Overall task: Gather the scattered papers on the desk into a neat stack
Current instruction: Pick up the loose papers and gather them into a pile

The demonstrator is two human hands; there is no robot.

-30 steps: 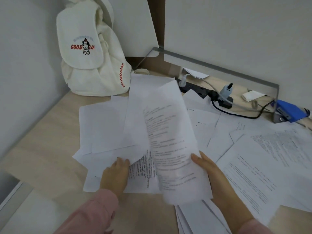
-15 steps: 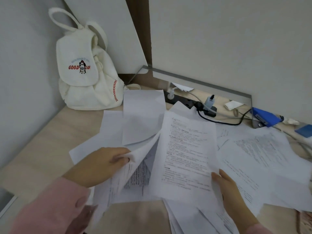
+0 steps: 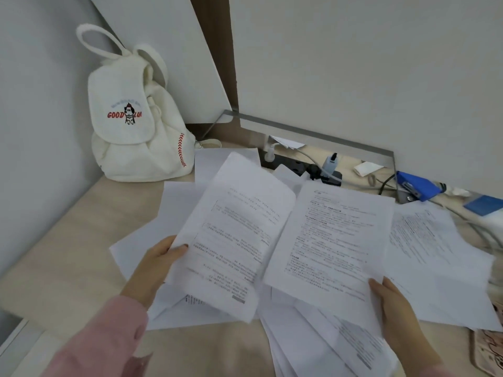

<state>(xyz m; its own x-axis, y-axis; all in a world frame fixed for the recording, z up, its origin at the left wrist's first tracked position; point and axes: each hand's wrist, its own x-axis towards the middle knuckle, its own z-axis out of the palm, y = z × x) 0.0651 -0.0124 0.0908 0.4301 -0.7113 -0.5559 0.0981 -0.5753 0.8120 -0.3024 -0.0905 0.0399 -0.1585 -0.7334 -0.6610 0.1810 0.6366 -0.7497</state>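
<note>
Worktop, paper-strewn: left hand pinches left sheet, right hand holds right sheet; near-edge papers could slide off if nudged.

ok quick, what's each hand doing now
Left hand: grips a printed sheet by its left edge.
Right hand: holds a second printed sheet at its lower corner.

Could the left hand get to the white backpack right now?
Likely yes: only flat papers and desk lie between the left hand and the white backpack. But it grips a printed sheet, so it would arrive full.
</note>
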